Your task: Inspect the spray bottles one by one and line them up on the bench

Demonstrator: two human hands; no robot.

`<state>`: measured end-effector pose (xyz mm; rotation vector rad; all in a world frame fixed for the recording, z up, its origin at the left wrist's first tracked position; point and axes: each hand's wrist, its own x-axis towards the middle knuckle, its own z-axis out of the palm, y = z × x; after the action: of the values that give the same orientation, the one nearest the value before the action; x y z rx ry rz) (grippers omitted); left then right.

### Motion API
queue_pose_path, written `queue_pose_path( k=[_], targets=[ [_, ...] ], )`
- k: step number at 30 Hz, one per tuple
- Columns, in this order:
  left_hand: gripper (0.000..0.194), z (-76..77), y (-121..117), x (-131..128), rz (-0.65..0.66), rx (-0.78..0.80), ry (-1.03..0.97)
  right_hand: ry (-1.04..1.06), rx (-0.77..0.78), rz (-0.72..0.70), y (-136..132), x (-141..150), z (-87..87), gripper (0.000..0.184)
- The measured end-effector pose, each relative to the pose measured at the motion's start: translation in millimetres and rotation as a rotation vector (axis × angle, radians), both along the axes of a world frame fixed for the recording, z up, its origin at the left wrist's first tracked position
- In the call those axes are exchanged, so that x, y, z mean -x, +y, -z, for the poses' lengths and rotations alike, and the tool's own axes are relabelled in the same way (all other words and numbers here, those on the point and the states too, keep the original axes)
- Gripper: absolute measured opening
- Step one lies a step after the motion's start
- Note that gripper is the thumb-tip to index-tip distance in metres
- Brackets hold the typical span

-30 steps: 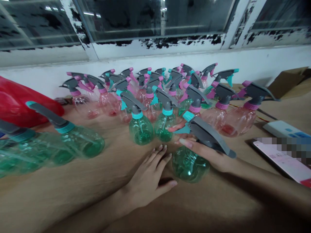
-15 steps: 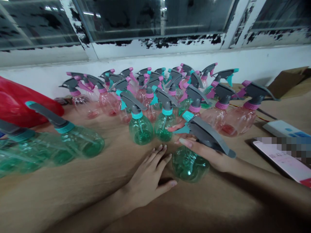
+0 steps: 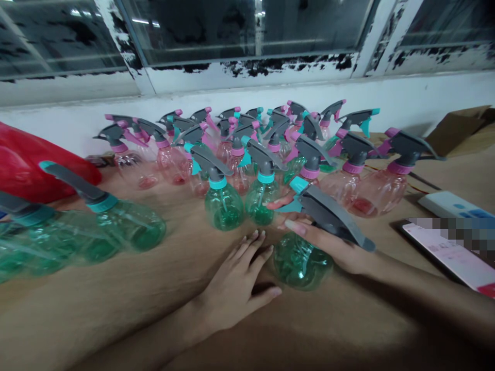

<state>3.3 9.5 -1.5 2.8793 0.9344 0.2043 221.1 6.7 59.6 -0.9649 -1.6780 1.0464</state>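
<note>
Counter (image 3: 154, 281), wood-toned, before white wall (image 3: 216, 98) and black-blotched window frame (image 3: 216, 72). Right hand (image 3: 340, 252): grip clamped on green spray bottle (image 3: 301, 270); left hand (image 3: 235, 286): flat, fingers apart.

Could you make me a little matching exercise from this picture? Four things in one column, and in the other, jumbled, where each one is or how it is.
Things:
1. Left hand
2. Phone
3. Right hand
4. Cardboard

Places and states:
A. holding a green bottle
B. far right, near the white wall
C. palm down, fingers spread, over the table
D. lit up

Pairs: 1-C, 2-D, 3-A, 4-B
</note>
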Motion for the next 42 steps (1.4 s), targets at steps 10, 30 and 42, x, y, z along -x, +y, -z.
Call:
queue_pose_path(
  k=[10,30,42],
  targets=[
    [0.069,-0.7,-0.6,0.3,-0.026,0.032,-0.005,-0.088,-0.060,0.191,-7.1,2.4,-4.4,0.022],
    [0.067,-2.0,-0.4,0.4,-0.019,0.022,-0.011,0.022,-0.106,0.104,-3.2,3.5,-8.0,0.020],
    [0.067,-2.8,-0.3,0.2,-0.025,0.048,-0.009,0.013,-0.083,0.111,-5.8,3.4,-11.6,0.022]
  ],
)
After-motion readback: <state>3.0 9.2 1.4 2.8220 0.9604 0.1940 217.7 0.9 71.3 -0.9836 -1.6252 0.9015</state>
